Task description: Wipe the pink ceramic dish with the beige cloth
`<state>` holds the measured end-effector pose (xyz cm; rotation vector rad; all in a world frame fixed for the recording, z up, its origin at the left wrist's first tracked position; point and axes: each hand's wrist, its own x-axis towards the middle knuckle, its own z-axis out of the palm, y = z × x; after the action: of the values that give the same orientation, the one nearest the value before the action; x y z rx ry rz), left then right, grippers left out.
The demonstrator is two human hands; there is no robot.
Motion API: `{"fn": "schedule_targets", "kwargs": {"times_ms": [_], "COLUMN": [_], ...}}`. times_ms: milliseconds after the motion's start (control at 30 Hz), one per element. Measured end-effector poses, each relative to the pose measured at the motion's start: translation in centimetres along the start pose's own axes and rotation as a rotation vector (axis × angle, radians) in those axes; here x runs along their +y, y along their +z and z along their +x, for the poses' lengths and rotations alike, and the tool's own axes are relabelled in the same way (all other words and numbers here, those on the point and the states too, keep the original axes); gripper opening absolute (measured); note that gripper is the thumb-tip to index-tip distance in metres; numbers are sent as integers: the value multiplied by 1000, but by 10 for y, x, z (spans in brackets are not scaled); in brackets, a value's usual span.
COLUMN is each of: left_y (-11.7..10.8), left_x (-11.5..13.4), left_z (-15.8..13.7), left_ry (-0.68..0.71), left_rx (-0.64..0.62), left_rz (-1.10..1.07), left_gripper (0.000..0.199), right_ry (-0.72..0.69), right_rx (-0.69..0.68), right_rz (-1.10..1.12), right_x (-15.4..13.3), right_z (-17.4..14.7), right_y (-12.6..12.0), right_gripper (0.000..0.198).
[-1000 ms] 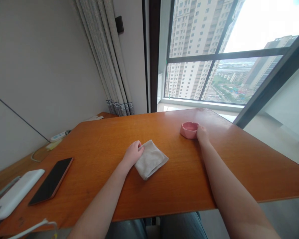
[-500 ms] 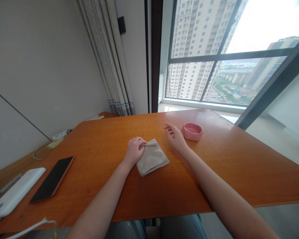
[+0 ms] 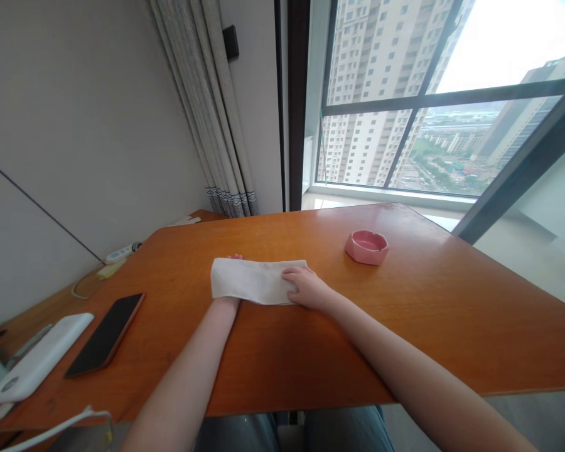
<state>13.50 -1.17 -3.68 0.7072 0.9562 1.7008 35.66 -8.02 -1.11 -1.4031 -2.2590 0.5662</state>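
Observation:
A pale folded cloth (image 3: 258,281) lies as a long strip across the table in front of me. Its left end drapes over my left hand (image 3: 236,257), so most of that hand is hidden. Only a few fingertips peek out past the cloth's far edge, and the wrist comes out below the near edge. On the right end of the strip is my right hand (image 3: 305,286), with its fingers and thumb bent onto the cloth. Beyond it to the right, apart from both hands, stands a pink ashtray (image 3: 367,247).
On the left of the wooden table (image 3: 405,326) lie a dark phone (image 3: 106,336) and a white power bank (image 3: 40,359). A white cable (image 3: 61,430) hangs at the near left edge. A power strip (image 3: 122,252) lies by the wall, and a window (image 3: 405,138) is ahead.
The cloth has gone from a compact folded square to a longer strip, spread to the left over my left hand. My right hand has come back from beside the ashtray onto the cloth's right end.

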Motion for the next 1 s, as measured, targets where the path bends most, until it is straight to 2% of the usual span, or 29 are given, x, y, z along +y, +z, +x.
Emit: {"fn": "schedule_targets", "kwargs": {"times_ms": [100, 167, 233, 267, 300, 333, 400, 467, 500, 533, 567, 733, 900, 1000], "left_y": [-2, 1, 7, 10, 14, 17, 24, 30, 31, 33, 33, 34, 32, 28], "left_x": [14, 24, 32, 34, 34, 34, 31, 27, 26, 26, 27, 35, 35, 33], "left_z": [7, 6, 1, -4, -10, -17, -32, -46, -51, -55, -57, -57, -61, -59], "left_ry": [-56, 27, 154, 226, 302, 373, 458, 448, 433, 431, 442, 535, 549, 546], "left_rx": [223, 351, 404, 362, 261, 95, -388, -836, -976, -1055, -1078, -1030, -1029, -942], "left_rz": [10, 134, 242, 302, 384, 503, 805, 1069, 1168, 1250, 1313, 1444, 1560, 1651], "left_gripper": [19, 23, 20, 18, 17, 15, 17, 24, 27, 28, 26, 20, 19, 23], "right_ry": [128, 177, 196, 201, 206, 205, 166, 83, 42, 11, -9, -47, -82, -77], "right_rx": [10, 37, 59, 66, 73, 80, 89, 82, 75, 66, 56, 81, 53, 32], "right_rz": [-197, -237, -240, -240, -242, -246, -248, -220, -197, -173, -148, -81, -106, -121], "right_x": [15, 28, 36, 37, 37, 35, 29, 23, 21, 19, 18, 15, 13, 11], "right_z": [2, 3, 4, 5, 4, 4, 2, -2, -3, -4, -5, -3, -4, -5], "right_y": [-11, -19, -24, -25, -24, -23, -20, -18, -18, -18, -18, -22, -22, -20], "right_gripper": [48, 49, 49, 48, 46, 44, 42, 45, 48, 47, 44, 16, 16, 24]}}
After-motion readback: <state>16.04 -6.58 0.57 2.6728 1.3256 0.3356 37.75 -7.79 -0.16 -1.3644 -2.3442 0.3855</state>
